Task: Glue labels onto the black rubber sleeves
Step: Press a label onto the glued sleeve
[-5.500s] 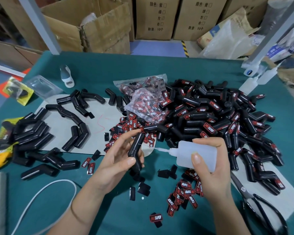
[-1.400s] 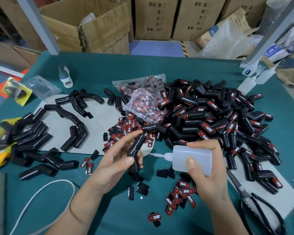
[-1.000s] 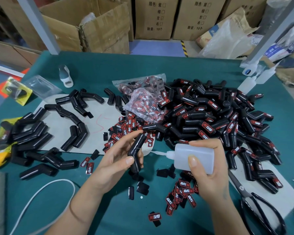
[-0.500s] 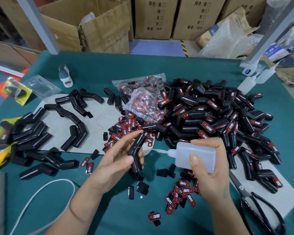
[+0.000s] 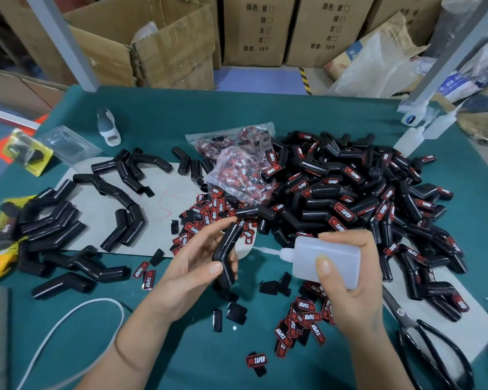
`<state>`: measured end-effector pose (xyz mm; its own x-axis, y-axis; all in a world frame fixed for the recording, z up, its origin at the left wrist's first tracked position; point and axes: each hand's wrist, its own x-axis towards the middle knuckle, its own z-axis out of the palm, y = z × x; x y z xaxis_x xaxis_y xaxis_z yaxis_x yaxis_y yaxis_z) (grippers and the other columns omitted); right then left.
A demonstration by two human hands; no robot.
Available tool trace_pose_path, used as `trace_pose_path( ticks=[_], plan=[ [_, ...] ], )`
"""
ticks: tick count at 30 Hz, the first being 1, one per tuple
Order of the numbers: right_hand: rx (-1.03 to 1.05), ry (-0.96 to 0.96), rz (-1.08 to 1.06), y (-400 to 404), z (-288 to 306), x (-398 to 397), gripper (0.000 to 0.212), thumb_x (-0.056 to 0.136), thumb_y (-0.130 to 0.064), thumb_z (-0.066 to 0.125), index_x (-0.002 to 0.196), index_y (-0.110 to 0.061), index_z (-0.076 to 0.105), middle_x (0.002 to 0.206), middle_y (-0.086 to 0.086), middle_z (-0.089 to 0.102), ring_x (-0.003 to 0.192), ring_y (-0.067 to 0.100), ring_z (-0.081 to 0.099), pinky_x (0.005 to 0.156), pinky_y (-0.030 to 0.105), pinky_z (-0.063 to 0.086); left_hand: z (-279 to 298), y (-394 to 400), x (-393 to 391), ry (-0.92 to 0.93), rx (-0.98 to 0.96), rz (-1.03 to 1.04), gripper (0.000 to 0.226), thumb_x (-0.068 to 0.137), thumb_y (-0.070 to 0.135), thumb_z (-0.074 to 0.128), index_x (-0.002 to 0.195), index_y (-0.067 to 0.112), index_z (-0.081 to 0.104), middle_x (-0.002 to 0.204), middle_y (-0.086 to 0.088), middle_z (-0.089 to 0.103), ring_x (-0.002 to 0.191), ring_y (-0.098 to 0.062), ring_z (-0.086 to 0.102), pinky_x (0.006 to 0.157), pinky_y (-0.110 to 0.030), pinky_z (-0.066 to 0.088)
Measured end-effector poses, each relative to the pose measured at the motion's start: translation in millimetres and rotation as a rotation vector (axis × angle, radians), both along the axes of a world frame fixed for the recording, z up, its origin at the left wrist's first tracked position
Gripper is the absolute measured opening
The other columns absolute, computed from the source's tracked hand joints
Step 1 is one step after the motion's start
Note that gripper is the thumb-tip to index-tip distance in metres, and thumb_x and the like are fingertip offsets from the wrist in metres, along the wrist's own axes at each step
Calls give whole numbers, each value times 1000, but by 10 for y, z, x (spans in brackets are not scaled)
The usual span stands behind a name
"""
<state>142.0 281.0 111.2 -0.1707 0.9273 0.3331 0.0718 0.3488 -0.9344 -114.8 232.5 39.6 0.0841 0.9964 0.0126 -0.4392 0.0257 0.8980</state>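
Teal felt-covered surface (image 5: pixel 265 114) was seen carrying the whole job. The big heap of black angled rubber sleeves with red-and-black labels already on (image 5: pixel 350 204) was spread over the right half; this was judged the finished stock, clearly the larger share. A smaller group of bare black rubber sleeves (image 5: pixel 68 235) was left on the left, partly on a grey card sheet (image 5: pixel 164 192); no labels were visible on most of them, so these were judged still to do. A clear plastic bag of spare labels (image 5: pixel 237 170) lay between the two piles, with loose red-and-black "TAPER" labels (image 5: pixel 304 319) scattered near the hands. Black-handled scissors (image 5: pixel 434 339) were noted at lower right, untouched.

A translucent white glue bottle (image 5: pixel 327 260) was gripped in the right hand (image 5: pixel 347 294), fingers wrapped round it, nozzle aimed left at the work. One bare black angled sleeve (image 5: pixel 226 254) was held upright in the left hand (image 5: pixel 192 266), pinched between thumb and fingers, above the surface near centre. The nozzle tip was seen close to that sleeve; contact could not be told. Step judged: glue being applied, label not yet placed on this piece.
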Motion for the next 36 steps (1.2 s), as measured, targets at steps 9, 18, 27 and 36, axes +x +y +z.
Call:
trace_pose_path(
  ticks=[9,18,27,36],
  plan=[
    [14,-2,-3,-1,17,7,26,91,-34,60,114,-46,56,109,-19,64,88,1,65,66,13,52,44,4,36,9,9,17,78,94,26,79,160,11,39,113,-14,58,103,-29,60,90,-39,54],
    [16,-2,-11,3,17,8,26,91,-33,60,114,-45,56,109,-20,64,88,0,65,66,12,52,78,-1,56,42,17,37,75,91,30,81,156,16,47,112,-14,60,102,-28,62,89,-37,54],
    [20,3,-34,5,23,2,24,92,-34,60,114,-43,56,110,-21,63,89,0,64,67,11,51,74,-3,49,44,20,35,77,92,30,82,157,14,45,111,-16,58,102,-29,62,90,-38,54],
    [21,12,-26,9,17,-2,26,91,-33,61,114,-44,56,110,-21,64,89,0,65,66,12,52,93,3,52,54,29,49,76,90,32,83,155,16,48,108,-13,61,99,-28,62,89,-37,54]
  ],
)
